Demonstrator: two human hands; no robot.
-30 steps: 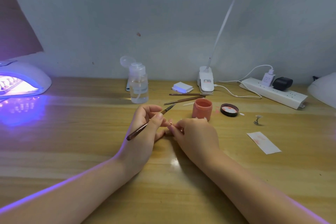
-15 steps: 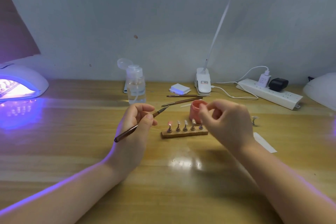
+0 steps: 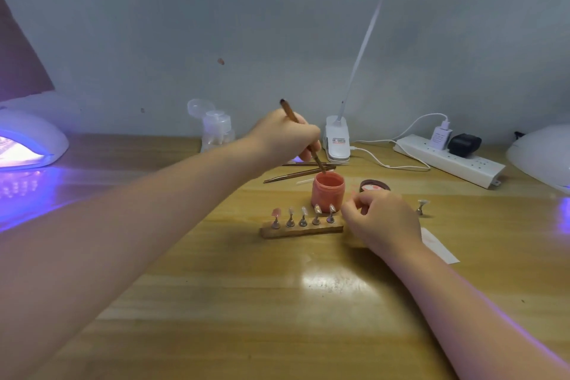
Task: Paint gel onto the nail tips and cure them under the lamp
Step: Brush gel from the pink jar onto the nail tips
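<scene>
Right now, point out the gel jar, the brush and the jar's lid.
gel jar [image 3: 327,193]: head view, on its orange side wall.
brush [image 3: 290,112]: head view, on the handle above the left hand.
lid [image 3: 374,186]: head view, on its upturned inside.

Power strip [image 3: 450,160], desk lamp [image 3: 337,139], perhaps a pump bottle [image 3: 217,129].

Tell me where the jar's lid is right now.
In the head view, the dark round lid lies inside-up on the wooden table, right of the open coral-pink gel jar, just behind the right hand.

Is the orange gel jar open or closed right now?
Open: the gel jar has no lid, the brush tip dips into it, and its lid lies beside it.
</scene>
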